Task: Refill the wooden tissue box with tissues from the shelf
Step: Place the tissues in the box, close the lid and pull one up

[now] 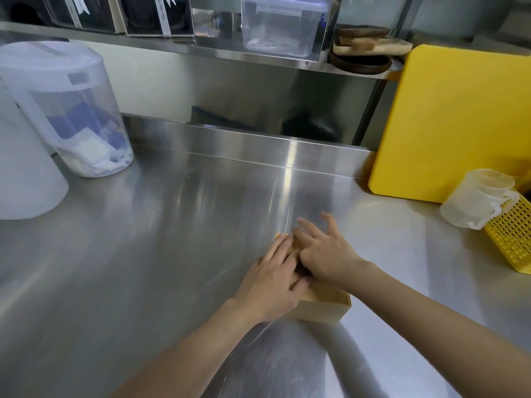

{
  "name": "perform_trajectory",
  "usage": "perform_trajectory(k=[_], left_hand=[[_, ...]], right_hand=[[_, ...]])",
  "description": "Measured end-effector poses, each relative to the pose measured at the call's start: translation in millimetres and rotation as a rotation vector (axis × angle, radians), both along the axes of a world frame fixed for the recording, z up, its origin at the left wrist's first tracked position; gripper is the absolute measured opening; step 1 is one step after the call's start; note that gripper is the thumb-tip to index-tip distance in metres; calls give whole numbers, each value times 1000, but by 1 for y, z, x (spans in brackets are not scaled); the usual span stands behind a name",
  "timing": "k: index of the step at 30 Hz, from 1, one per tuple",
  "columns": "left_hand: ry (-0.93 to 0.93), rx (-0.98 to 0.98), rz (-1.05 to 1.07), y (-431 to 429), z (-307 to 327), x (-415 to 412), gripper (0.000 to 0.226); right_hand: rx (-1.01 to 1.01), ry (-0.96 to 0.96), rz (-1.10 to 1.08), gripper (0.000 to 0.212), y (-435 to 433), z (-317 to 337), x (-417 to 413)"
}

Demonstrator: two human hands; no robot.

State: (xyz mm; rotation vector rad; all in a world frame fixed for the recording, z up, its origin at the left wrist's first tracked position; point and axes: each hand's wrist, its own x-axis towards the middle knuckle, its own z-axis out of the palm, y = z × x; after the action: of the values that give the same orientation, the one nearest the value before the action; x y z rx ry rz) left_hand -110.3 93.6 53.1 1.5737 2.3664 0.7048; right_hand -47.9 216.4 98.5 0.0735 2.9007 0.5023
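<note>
The wooden tissue box (324, 307) sits on the steel counter (143, 254) near its front, right of centre. Both my hands lie on top of it and hide most of its lid. My left hand (273, 282) rests flat along the box's left side, fingers stretched forward, thumb tucked against the top. My right hand (324, 254) presses down on the top with fingers spread toward the far edge. No tissues are visible at the box. The steel shelf (258, 57) runs above the back of the counter.
A clear jug with packets (80, 119) and a white container (26, 173) stand at the left. A yellow cutting board (459, 122) leans at the right, with a plastic measuring cup (477, 199) and yellow perforated basket (514, 237). On the shelf sit a clear lidded tub (281, 24) and wooden plates (365, 50).
</note>
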Motion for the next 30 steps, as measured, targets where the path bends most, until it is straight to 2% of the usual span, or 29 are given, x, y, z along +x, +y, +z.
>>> perform_trajectory(k=[4,8,10,15,22,30], left_hand=[[36,0,-22,0,1,0,60],[10,5,-34,0,3,-2,61],[-14,10,-28,-1,3,-3,61],[11,-2,-40,-1,1,-4,61],[27,9,-47,-1,-2,-4,61],[68,-5,-50,-1,-4,-5,59]], right_hand=[[161,-120,-88,57,-14,-2,4],[279,-249,-120,65,-19,-5,-5],[243,-183,-103,60,-17,-6,-7],[56,5,-95,28,-5,-5,-2],[58,69,50,27,3,-10,6],[-111,128,74,19,19,-7,13]])
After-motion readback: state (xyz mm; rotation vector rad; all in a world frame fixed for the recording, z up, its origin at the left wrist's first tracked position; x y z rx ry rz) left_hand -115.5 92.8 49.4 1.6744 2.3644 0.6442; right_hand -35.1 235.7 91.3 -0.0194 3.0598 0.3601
